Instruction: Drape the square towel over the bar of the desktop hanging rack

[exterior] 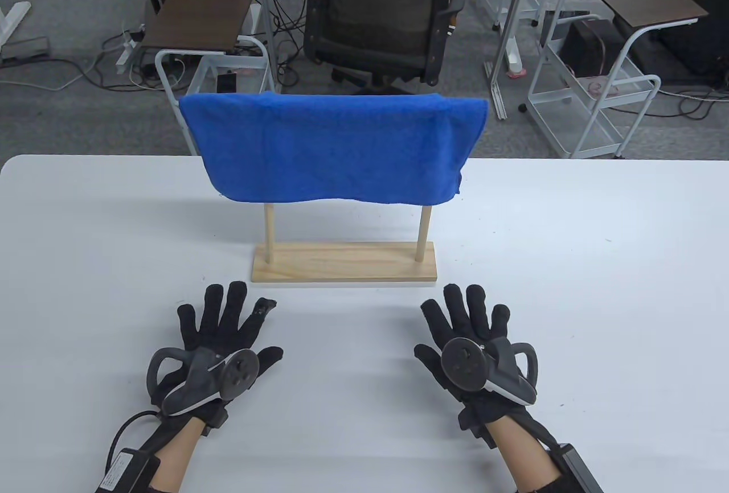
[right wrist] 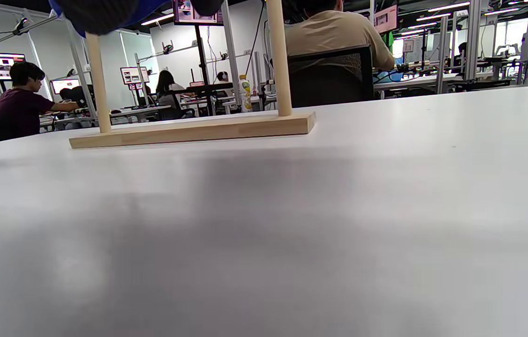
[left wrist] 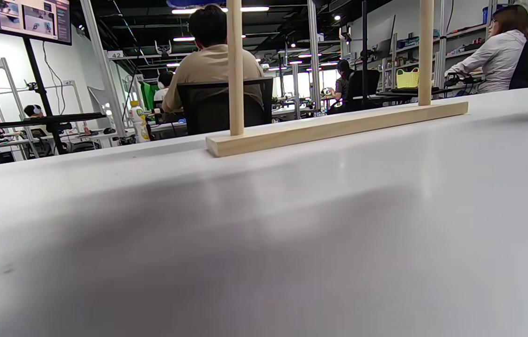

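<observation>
A soft blue towel (exterior: 336,146) hangs over the rack (exterior: 344,268), mid-frame. Both hands (exterior: 219,339) (exterior: 472,339) rest on the desk (exterior: 598,288) with fingers spread wide, empty. Limp cloth probably handles best by its corners.

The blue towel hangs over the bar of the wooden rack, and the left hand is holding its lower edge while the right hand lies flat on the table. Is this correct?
Not quite. In the table view the left hand holds nothing: it lies flat and open on the table, apart from the blue towel. The rest is right: the towel hangs over the bar of the wooden rack, and the right hand lies flat on the table.
</observation>
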